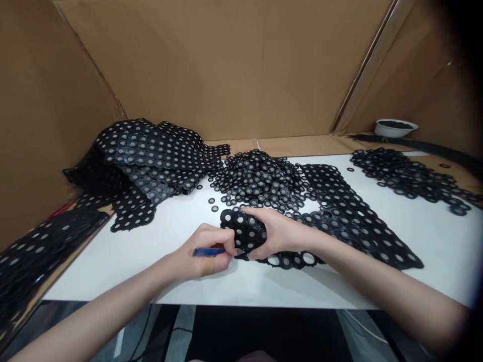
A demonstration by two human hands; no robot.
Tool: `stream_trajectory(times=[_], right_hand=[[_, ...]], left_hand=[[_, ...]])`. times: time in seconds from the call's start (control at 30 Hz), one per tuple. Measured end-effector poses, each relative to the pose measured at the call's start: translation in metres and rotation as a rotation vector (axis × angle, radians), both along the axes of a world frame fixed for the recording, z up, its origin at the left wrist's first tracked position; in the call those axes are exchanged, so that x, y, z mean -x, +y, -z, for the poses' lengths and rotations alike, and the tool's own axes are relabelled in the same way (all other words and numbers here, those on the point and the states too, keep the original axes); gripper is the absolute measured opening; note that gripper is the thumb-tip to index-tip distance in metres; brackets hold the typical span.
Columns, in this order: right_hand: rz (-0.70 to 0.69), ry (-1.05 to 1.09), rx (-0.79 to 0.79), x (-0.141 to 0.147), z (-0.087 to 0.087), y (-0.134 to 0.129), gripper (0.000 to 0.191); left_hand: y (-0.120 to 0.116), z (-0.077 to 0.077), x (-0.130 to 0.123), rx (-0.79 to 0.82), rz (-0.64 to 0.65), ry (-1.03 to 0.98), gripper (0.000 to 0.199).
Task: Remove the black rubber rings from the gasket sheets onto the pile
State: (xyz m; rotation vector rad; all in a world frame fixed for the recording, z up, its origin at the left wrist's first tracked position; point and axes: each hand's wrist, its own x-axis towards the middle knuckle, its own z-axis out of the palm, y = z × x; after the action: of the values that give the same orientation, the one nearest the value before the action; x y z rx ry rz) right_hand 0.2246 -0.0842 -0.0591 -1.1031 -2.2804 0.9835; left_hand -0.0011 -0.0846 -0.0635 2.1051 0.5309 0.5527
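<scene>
My left hand (207,251) is closed around a slim blue-handled tool (207,252). Its thin, pointed tip shows past my fingers at the edge of a black perforated sheet (247,235); its exact kind is unclear. A tan bandage strip (207,266) is wrapped on this hand. My right hand (277,230) grips the sheet's raised, folded end between thumb and fingers. The sheet, which looks like rubber with rows of round holes, runs on under my right forearm. Behind both hands lies a heap of loose black rings (260,176).
Large crumpled perforated sheets (151,146) are piled at back left, with more stacked sheets (45,241) at the left edge. More rings (411,176) lie at right. A white bowl (394,129) holds dark material. Cardboard walls (226,65) enclose the white table (188,291).
</scene>
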Motion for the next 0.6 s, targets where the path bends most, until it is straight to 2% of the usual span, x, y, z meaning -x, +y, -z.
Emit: stream_trajectory(times=[0.17,0.33,0.6], right_hand=[[-0.004,0.015,-0.029,-0.001,0.004,0.000,0.055],[-0.029,0.074,-0.058,-0.001,0.004,0.001,0.053],[-0.077,0.054,-0.063,0.002,-0.001,-0.003,0.041]], left_hand=[[-0.002,-0.002,-0.001,-0.081,0.021,0.018,0.016],[-0.006,-0.009,-0.003,-0.214,0.095,0.095,0.012],[-0.007,-0.011,-0.007,-0.093,0.126,0.127,0.016]])
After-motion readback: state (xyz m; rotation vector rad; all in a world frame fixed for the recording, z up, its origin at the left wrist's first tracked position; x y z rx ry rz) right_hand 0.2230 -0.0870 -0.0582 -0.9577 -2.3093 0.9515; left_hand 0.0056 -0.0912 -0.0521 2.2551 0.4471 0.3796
